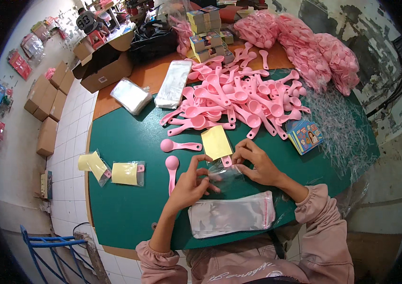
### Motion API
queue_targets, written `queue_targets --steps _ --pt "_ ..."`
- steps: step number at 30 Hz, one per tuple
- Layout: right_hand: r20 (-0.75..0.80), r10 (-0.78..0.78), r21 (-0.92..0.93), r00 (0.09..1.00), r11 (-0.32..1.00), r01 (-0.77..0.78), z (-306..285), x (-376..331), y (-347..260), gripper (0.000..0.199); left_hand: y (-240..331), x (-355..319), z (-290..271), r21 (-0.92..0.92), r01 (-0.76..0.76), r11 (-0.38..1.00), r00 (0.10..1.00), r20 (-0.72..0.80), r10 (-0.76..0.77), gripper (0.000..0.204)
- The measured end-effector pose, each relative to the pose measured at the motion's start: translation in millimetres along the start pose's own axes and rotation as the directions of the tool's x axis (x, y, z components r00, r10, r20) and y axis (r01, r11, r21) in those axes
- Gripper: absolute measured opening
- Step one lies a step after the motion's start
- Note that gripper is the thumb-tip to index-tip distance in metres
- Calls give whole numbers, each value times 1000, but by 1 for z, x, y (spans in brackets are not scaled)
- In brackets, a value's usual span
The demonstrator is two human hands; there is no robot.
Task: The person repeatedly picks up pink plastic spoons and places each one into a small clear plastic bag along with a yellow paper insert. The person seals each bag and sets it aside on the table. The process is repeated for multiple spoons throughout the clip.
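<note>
My left hand [190, 183] and my right hand [258, 163] pinch a small clear plastic bag [227, 175] between them, over the green table. At the bag's mouth is a yellow card [216, 143], with a pink spoon's handle [227, 161] poking out below it. The spoon's bowl is hidden under the card. Beside my left hand lie a bowl-down pink spoon [172, 165] and another pink spoon [180, 146]. Right in front of me is a stack of clear bags [232, 215].
A heap of pink spoons [239, 94] covers the far middle. Picture cards [305, 136] and shredded plastic strips [338, 128] lie right; two packed bags [127, 173] lie left. Bag stacks [172, 84], card bundles [205, 21], bulging spoon bags [300, 40] and an open carton [104, 66] stand at the back.
</note>
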State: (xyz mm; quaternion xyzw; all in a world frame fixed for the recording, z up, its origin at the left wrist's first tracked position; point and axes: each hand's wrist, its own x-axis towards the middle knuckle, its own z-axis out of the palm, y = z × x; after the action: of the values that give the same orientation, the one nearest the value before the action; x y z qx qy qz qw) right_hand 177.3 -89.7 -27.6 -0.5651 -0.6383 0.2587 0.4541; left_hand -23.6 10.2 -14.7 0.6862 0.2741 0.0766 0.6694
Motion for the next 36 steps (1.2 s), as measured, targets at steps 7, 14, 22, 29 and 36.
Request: queue_targets --steps 7,14,22,29,36 --pt "16 36 124 999 992 -38 1 2 0 13 -2 4 4 456 -188 870 947 -152 284 23" --pt "59 278 365 959 888 -280 10 3 10 12 -11 7 6 315 -97 944 927 -316 201 13" --pt "63 425 443 903 799 -407 14 5 6 13 -20 12 3 128 -14 992 949 -310 53 15" --pt "4 441 523 897 764 -378 15 4 5 10 -23 14 4 -23 -97 995 940 -329 84 18" --pt "28 451 497 892 768 -403 16 5 0 13 -14 8 3 50 -85 995 957 -273 95 32"
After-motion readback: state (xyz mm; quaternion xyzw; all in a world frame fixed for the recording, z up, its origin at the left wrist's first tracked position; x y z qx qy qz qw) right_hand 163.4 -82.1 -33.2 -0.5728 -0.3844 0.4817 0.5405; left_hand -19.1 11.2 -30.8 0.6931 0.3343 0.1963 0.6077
